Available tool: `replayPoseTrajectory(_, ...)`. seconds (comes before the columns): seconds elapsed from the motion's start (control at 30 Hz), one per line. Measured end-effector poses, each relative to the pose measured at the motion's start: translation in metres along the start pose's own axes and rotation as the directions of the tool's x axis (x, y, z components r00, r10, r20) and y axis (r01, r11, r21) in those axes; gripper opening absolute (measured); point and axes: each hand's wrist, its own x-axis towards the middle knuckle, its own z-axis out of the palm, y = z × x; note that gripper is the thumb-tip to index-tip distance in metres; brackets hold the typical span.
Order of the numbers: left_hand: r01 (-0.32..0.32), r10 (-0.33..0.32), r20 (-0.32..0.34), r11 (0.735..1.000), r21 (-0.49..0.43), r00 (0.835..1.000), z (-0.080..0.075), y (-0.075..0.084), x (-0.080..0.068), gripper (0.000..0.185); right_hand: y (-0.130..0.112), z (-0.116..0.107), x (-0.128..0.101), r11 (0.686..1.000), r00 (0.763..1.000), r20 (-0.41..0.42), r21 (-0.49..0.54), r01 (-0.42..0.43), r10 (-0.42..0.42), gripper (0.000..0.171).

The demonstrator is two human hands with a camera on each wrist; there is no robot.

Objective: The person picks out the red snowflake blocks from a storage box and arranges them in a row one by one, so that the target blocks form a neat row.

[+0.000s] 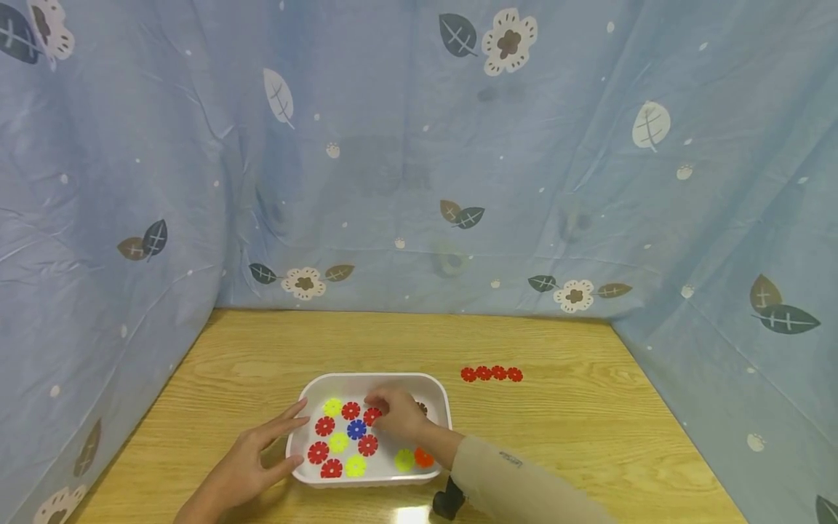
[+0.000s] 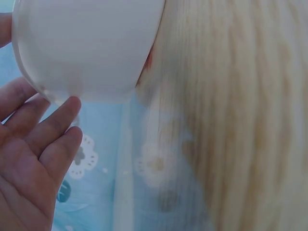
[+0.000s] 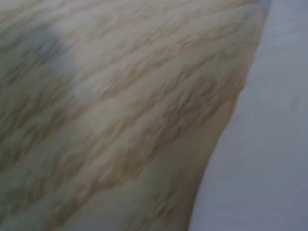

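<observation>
A white plastic tray (image 1: pixel 366 482) holds several flower-shaped plastic discs in red, yellow, blue, orange and brown. My left hand (image 1: pixel 252 455) is at the tray's left side, fingers spread and thumb at the rim; in the left wrist view the fingers of that hand (image 2: pixel 36 139) lie against the tray's outer wall (image 2: pixel 86 48). Inside the tray, my right hand (image 1: pixel 401 416) has curled fingers, with a red disc (image 1: pixel 372 417) between thumb and forefinger. A blue disc (image 1: pixel 356 429) lies just left of it. The right wrist view misses the hand.
Behind the tray to the right, several red discs (image 1: pixel 492 373) lie in a touching row on the wooden table (image 1: pixel 556 415). A black object (image 1: pixel 448 501) is beside the right sleeve at the near edge. Patterned blue curtains (image 1: pixel 406 182) surround the table's back and sides.
</observation>
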Motion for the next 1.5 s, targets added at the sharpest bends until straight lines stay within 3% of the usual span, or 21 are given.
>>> replayPoseTrajectory(0.37, -0.048, 0.049, -0.039, 0.999, 0.018, 0.998, -0.0029, 0.0001, 0.0004, 0.044, -0.0014, 0.0047, 0.0044, 0.972, 0.993, -0.017, -0.207, 0.109, -0.114, 0.029)
replayPoseTrajectory(0.67, -0.03, 0.03, -0.029, 0.999, 0.018, 0.999, -0.0014, -0.0006, 0.0005, 0.044, -0.0028, 0.0075, 0.0005, 0.949, 0.995, -0.025, -0.304, 0.085, -0.097, 0.022)
replayPoseTrajectory(0.9, -0.021, 0.022, -0.017, 1.0, 0.011, 1.0, -0.0018, 0.0018, 0.0007, 0.044, -0.0029, 0.0072, -0.0025, 0.949, 0.996, -0.04, -0.309, 0.065, -0.082, 0.021)
replayPoseTrajectory(1.2, 0.002, -0.002, 0.001, 1.0, 0.001, 1.0, -0.0007, 0.0035, 0.0006, 0.043, -0.0013, 0.0039, -0.0019, 0.969, 0.997, -0.045, -0.243, 0.043, -0.056, 0.025)
replayPoseTrajectory(1.5, 0.017, -0.017, 0.014, 1.0, -0.017, 1.0, -0.0009, 0.0023, 0.0011, 0.043, -0.0039, -0.0022, -0.0024, 0.997, 0.999, -0.046, -0.08, -0.019, 0.015, 0.033)
